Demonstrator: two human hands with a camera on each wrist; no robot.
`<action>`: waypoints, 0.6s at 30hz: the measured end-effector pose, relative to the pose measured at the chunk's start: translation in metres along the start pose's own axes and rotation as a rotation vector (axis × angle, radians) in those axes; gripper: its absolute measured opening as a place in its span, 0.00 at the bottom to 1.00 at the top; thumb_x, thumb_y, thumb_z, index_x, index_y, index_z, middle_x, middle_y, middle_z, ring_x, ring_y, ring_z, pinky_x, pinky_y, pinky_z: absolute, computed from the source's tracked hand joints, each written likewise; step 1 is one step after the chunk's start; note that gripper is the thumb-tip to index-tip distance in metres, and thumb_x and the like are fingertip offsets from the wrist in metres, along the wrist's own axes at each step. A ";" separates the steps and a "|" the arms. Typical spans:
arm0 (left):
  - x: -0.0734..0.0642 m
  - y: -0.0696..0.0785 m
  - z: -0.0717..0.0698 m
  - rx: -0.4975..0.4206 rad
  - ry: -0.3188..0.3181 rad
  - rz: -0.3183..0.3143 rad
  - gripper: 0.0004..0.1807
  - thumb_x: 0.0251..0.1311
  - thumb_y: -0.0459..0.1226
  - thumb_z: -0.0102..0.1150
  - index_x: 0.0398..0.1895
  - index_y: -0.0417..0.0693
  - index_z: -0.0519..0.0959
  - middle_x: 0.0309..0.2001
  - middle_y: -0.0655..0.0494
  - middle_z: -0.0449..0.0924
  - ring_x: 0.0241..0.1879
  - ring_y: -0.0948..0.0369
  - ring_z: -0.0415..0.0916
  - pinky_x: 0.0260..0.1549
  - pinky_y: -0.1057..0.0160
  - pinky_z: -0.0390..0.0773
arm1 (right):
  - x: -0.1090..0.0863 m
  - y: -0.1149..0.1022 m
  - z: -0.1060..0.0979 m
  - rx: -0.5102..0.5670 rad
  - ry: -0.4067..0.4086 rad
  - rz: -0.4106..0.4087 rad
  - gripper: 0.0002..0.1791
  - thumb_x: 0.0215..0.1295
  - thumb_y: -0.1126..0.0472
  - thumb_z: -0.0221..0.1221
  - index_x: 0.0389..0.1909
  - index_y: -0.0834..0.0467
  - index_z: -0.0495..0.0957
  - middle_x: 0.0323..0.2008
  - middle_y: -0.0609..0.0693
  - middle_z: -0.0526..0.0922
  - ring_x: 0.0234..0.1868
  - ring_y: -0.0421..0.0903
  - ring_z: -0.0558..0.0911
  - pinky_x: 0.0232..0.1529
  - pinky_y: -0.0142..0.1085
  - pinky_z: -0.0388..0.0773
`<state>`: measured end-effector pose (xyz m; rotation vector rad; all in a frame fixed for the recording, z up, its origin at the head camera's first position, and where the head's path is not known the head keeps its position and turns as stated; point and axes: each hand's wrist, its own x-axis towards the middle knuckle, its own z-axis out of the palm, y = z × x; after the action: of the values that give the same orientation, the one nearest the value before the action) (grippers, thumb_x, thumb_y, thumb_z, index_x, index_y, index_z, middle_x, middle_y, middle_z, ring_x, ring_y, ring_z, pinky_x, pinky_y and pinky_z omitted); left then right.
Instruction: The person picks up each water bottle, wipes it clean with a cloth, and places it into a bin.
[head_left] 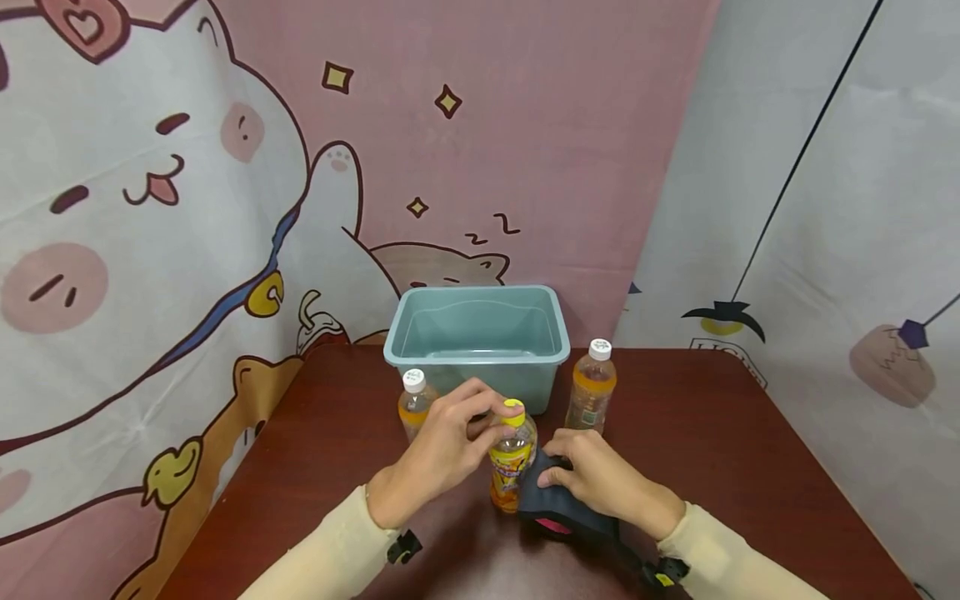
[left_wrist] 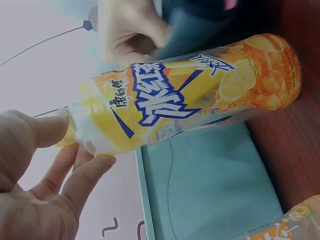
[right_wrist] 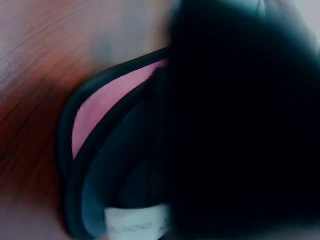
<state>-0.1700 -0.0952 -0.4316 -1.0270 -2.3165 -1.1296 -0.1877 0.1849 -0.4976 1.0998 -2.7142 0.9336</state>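
An iced tea bottle (head_left: 507, 479) with a yellow cap stands upright on the table. My left hand (head_left: 453, 429) pinches it at the cap and neck between thumb and fingers. The left wrist view shows the yellow and orange label of this iced tea bottle (left_wrist: 170, 100) full on. My right hand (head_left: 603, 477) grips a dark blue fabric piece (head_left: 558, 504) with a pink patch, right against the bottle's right side. Up close in the right wrist view, the fabric piece (right_wrist: 107, 155) shows a dark trimmed edge, pink lining and a white tag; much of that view is black.
Behind the hands stands a teal plastic bin (head_left: 480, 364), its inside visible. One white-capped bottle (head_left: 414, 400) is at its front left, partly behind my left hand. Another white-capped bottle (head_left: 592, 390) stands at its right. The reddish-brown table (head_left: 720, 467) backs onto a cartoon-printed curtain (head_left: 562, 150).
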 end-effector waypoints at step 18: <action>-0.001 -0.001 -0.001 -0.003 0.004 0.010 0.14 0.75 0.33 0.78 0.60 0.52 0.94 0.44 0.55 0.84 0.26 0.61 0.68 0.29 0.77 0.68 | 0.007 0.006 0.014 -0.034 -0.119 0.006 0.08 0.70 0.56 0.83 0.36 0.50 0.92 0.32 0.39 0.89 0.36 0.29 0.84 0.33 0.27 0.77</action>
<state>-0.1704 -0.0967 -0.4319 -1.0349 -2.3055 -1.1302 -0.1944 0.1762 -0.5095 1.1783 -2.8174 0.8460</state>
